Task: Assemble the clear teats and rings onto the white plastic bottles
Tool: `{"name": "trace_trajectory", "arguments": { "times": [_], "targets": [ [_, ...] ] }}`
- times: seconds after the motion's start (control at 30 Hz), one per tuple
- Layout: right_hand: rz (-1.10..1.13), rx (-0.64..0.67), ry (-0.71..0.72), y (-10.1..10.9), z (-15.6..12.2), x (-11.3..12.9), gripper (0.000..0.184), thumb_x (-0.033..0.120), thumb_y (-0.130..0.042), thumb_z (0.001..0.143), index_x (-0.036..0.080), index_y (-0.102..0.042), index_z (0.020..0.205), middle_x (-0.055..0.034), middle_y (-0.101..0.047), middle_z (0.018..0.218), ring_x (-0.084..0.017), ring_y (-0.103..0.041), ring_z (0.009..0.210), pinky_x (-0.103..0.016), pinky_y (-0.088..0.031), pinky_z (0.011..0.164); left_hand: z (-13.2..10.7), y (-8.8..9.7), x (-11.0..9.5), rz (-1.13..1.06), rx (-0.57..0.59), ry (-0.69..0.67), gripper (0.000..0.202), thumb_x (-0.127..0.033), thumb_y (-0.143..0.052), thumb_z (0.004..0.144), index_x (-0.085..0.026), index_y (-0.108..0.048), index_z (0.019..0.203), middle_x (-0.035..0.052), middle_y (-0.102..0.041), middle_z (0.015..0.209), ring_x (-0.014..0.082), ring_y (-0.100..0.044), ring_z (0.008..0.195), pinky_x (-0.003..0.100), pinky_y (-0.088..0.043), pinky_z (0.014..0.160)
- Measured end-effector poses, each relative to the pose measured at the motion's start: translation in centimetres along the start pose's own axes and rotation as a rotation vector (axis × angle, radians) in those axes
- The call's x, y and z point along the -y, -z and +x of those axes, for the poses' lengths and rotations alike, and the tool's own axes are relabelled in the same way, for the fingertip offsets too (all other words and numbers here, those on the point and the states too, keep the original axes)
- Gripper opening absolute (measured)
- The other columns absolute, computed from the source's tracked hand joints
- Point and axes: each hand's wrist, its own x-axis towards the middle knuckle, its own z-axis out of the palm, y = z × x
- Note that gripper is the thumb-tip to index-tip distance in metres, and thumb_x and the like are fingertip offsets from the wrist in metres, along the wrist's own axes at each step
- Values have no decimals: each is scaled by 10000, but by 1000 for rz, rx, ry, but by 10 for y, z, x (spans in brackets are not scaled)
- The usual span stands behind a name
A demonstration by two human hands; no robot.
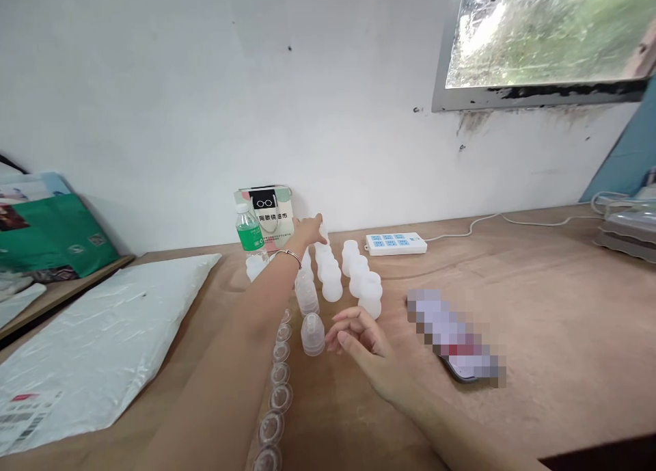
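Clear round plastic lids (281, 397) are already lined up; white rounded plastic containers (332, 286) are left standing apart. Left hand's (309, 232) hold cannot be told; right hand's (367, 341) grip is empty, loosely curled.

Wears a thin, shiny, silver-coloured bracelet (294, 254) curving around the wrist of the left hand (309, 230), bare and slim-fingered like the right hand (365, 338), with both forearms (230, 341) uncovered and tapering smoothly toward the wrists.

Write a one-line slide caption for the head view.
Left hand reaches to the rearmost white plastic containers; right hand beside a translucent domed container, near a row of clear round pieces.
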Motion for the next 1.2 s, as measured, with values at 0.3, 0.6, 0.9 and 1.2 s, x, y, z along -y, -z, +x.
{"name": "trace_trajectory", "arguments": {
  "times": [0.3,0.6,0.9,1.2],
  "targets": [
    [-31,0,19,1,0,1,240,456,-568,811,237,-516,895,-5,-643,775,-159,-607,759,-328,-479,750,-5,7,1,-71,-45,-59,742,-366,-780,584,-174,-448,1219,155,-628,1108,372,-442,1141,542,-280,923],
    [-184,-115,27,5,4,-9,179,401,-539,826,228,-535,875,-7,-605,785,-161,-571,763,-312,-436,708,-111,83,34,-407,-333,-182,342,-429,-521,813,-187,-574,1049,62,-631,1100,229,-556,1018,363,-387,884],
    [-556,-78,78,-1,12,-26,262,290,-611,759,241,-526,1002,-44,-564,1053,-224,-506,1026,-393,-404,890,-248,38,51,-402,190,-263,242,-353,-442,847,-217,-639,886,44,-671,869,210,-597,808,311,-455,712],
    [-635,-99,79,0,9,-27,257,324,-513,831,258,-492,1079,-51,-545,1126,-225,-513,1055,-374,-450,833,-256,-2,62,-236,355,-131,155,-277,-565,692,-191,-564,820,41,-609,889,219,-548,838,311,-417,730]
  ]
}}
